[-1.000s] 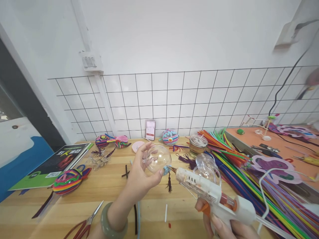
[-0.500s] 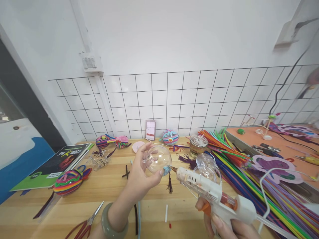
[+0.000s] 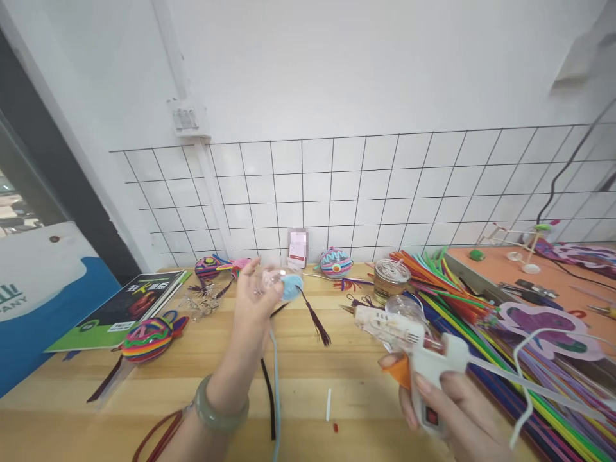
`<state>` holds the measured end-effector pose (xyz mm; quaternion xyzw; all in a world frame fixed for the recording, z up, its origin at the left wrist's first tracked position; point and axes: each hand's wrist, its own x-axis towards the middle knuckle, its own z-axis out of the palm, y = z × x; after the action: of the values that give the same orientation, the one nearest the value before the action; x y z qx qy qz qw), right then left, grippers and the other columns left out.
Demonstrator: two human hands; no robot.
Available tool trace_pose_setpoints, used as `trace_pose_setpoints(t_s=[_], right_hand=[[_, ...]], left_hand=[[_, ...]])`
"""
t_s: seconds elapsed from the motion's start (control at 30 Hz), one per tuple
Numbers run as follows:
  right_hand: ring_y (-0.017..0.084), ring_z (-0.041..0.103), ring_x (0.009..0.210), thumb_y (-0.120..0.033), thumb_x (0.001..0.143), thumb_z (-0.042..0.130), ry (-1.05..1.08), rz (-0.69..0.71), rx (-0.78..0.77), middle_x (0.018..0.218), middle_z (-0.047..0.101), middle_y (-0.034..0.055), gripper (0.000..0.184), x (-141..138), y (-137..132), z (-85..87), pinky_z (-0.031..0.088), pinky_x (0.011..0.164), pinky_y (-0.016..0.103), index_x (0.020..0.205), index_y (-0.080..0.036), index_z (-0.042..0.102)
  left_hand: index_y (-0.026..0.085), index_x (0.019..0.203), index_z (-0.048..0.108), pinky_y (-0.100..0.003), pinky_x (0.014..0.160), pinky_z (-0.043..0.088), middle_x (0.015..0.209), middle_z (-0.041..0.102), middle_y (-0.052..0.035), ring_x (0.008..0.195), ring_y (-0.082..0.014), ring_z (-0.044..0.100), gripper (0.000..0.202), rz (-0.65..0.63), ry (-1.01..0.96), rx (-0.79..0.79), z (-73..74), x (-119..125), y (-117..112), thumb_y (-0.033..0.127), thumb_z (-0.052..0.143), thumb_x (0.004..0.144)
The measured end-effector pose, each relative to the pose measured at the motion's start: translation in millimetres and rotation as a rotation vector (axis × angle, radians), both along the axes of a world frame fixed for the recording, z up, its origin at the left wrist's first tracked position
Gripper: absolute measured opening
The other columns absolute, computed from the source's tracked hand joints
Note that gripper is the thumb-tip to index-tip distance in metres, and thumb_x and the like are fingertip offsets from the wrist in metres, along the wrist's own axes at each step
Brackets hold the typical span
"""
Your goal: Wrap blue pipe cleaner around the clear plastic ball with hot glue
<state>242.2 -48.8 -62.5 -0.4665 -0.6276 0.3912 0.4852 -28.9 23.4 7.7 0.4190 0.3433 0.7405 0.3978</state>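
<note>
Holding a small clear plastic ball (image 3: 273, 281) above the wooden table (image 3: 144, 398), the left hand (image 3: 250, 295) had its grip clenched on it. A light-blue fuzzy tuft (image 3: 291, 287) and a dark purple tassel (image 3: 317, 322) sat at its side. The right hand (image 3: 452, 410) grasped a white hot-glue gun (image 3: 409, 333), nozzle well apart from the ball. It seemed a gluing step; another dab would call for bringing the nozzle to the ball.

I see a wooden worktop (image 3: 144, 391) against the tiled wall. On it lie a green booklet (image 3: 126, 303), a rainbow-wound ball (image 3: 145, 337), a glass jar (image 3: 389, 277), a white stick (image 3: 328, 405) and, heaped at right, coloured pipe cleaners (image 3: 447, 292).
</note>
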Motion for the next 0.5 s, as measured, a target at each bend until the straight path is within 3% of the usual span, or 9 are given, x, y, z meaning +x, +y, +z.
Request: trace_pose_setpoints(t_s=[0.1, 0.2, 0.33, 0.4, 0.5], right_hand=[[0.023, 0.069, 0.078, -0.038, 0.091, 0.053, -0.378, 0.03, 0.211, 0.089, 0.075, 0.0094, 0.03, -4.5, 11.9, -12.2, 0.057, 0.069, 0.03, 0.108, -0.018, 0.068], [0.026, 0.064, 0.111, -0.022, 0.091, 0.049, -0.674, 0.098, 0.421, 0.126, 0.066, 0.0126, 0.044, -13.1, 24.4, -33.2, 0.055, 0.089, 0.035, 0.134, -0.02, 0.055], [0.025, 0.066, 0.107, -0.001, 0.084, 0.035, -0.932, 0.138, 0.502, 0.122, 0.067, 0.0135, 0.056, -17.6, 36.0, -52.5, 0.054, 0.089, 0.039, 0.133, -0.019, 0.057], [0.025, 0.066, 0.105, -0.002, 0.082, 0.039, -1.005, 0.171, 0.478, 0.12, 0.068, 0.0135, 0.053, -16.0, 37.0, -44.0, 0.053, 0.088, 0.038, 0.128, -0.018, 0.06], [0.025, 0.069, 0.091, -0.01, 0.082, 0.047, -1.07, 0.228, 0.398, 0.103, 0.073, 0.0092, 0.034, -22.5, 36.6, -5.7, 0.053, 0.078, 0.034, 0.102, -0.024, 0.071]], left_hand=[[0.028, 0.111, 0.05, -0.03, 0.08, 0.051, 0.109, 0.059, -0.0033, 0.098, -0.0176, 0.061, 0.05, 0.045, -0.154, -0.017, 19.2, -16.0, -4.5, 0.028, 0.077, 0.068], [0.024, 0.1, 0.052, -0.035, 0.08, 0.052, 0.098, 0.062, -0.002, 0.091, -0.0185, 0.063, 0.04, 0.039, -0.231, 0.009, 35.8, -27.6, -12.8, 0.029, 0.075, 0.068], [0.023, 0.092, 0.053, -0.033, 0.08, 0.051, 0.09, 0.063, 0.0004, 0.085, -0.0159, 0.063, 0.032, -0.001, -0.291, 0.084, 44.7, -36.5, -20.3, 0.029, 0.074, 0.069], [0.023, 0.094, 0.053, -0.034, 0.081, 0.051, 0.091, 0.063, -0.0001, 0.085, -0.0163, 0.063, 0.031, -0.019, -0.294, 0.097, 45.0, -39.3, -21.6, 0.029, 0.072, 0.07], [0.022, 0.1, 0.053, -0.034, 0.079, 0.051, 0.092, 0.063, -0.0013, 0.084, -0.0167, 0.063, 0.035, -0.026, -0.315, 0.092, 44.8, -41.9, -21.7, 0.028, 0.071, 0.071]])
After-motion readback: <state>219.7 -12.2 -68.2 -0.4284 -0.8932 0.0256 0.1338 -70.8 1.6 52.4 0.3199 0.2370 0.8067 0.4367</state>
